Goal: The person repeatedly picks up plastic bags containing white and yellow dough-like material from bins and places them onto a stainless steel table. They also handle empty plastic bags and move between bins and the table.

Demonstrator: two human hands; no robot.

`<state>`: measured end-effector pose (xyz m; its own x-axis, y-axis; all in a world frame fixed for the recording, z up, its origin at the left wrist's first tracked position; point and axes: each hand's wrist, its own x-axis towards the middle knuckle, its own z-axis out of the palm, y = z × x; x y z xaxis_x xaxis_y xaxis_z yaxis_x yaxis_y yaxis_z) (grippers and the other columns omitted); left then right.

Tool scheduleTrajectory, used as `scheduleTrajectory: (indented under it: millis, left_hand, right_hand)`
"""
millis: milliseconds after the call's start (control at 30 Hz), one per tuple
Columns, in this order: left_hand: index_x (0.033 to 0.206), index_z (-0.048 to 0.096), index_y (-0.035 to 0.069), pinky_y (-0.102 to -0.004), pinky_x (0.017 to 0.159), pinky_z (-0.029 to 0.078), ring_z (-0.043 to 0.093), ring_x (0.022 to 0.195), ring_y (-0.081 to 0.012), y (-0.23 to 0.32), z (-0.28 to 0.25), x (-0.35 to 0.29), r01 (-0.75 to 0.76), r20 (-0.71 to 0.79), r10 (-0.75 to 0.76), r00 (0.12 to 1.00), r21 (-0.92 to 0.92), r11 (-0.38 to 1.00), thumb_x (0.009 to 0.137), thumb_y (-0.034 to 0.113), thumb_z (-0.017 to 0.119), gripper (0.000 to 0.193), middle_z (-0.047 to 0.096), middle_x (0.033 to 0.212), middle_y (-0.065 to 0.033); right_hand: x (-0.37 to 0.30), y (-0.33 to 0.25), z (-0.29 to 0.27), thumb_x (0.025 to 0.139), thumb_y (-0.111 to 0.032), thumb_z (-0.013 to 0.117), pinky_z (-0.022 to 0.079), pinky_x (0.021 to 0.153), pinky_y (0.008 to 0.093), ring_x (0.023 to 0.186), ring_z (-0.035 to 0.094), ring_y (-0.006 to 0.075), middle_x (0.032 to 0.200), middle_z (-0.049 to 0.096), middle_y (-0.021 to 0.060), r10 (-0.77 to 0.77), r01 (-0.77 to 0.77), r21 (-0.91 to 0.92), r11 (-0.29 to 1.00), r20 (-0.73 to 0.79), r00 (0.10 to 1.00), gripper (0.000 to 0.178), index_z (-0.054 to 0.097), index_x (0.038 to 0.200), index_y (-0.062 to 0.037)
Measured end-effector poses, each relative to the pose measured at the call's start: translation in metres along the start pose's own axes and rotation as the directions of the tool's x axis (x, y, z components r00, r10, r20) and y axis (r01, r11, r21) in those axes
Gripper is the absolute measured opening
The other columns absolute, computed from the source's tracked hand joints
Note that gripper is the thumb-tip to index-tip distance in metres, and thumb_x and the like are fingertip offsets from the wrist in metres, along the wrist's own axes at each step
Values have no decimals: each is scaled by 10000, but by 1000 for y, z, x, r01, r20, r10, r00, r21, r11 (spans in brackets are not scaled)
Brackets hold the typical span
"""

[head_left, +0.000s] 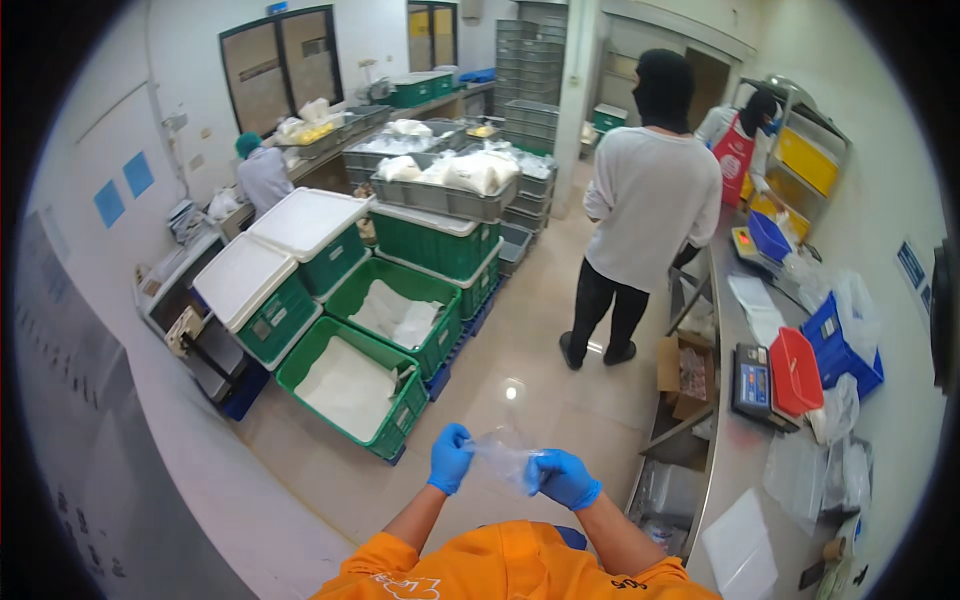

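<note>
Between my two blue-gloved hands stretches a clear plastic bag [503,456], thin and crumpled. My left hand [451,459] is closed on its left edge, and my right hand [565,479] grips the right side. The bag hangs above the floor in front of my orange top; whether anything is inside it I cannot make out. Ahead and to the left stands an uncovered green crate [400,428] of white powder. Behind it another green crate [440,345] also holds white material, with a scoop-like shape at its edge too small to tell.
White-lidded green crates [245,280] and grey trays of filled bags [445,203] are stacked left. On the right, a steel counter [725,460] carries a scale [752,380], a red basket [795,370] and a blue basket [840,345]. A person [655,200] stands ahead; others work farther off.
</note>
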<state>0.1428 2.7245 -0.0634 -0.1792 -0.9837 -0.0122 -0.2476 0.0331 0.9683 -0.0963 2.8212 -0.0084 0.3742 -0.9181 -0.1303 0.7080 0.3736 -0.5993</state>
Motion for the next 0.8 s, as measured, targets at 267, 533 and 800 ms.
scheduleTrajectory:
  millis: [267,533,800]
  left_hand:
    - [968,658,74,-446,965,460,620,967,-243,109,41,-35,791,839,50,542,-530,306,905,255,574,210,660,945,-62]
    - [1483,410,68,-431,1022,457,615,1068,-251,156,85,-17,728,835,77,545,-517,450,967,314,557,591,588,1295,-122]
    - [1563,284,113,-344,808,516,607,901,-197,171,197,-32,-156,717,130,685,-30,987,803,102,745,889,544,1209,-92]
  right_hand:
    - [-43,-1,-113,1016,-251,527,510,894,312,929,643,196,977,685,78,-96,-45,-462,886,-277,956,306,671,1087,10]
    - [-90,-92,6,850,-242,739,507,749,333,785,638,219,897,685,87,-875,95,-988,118,-58,480,273,709,1060,-71]
    - [-129,-133,-33,817,-114,683,502,626,435,724,659,360,773,661,182,-861,-366,-902,-230,13,509,123,669,935,-79]
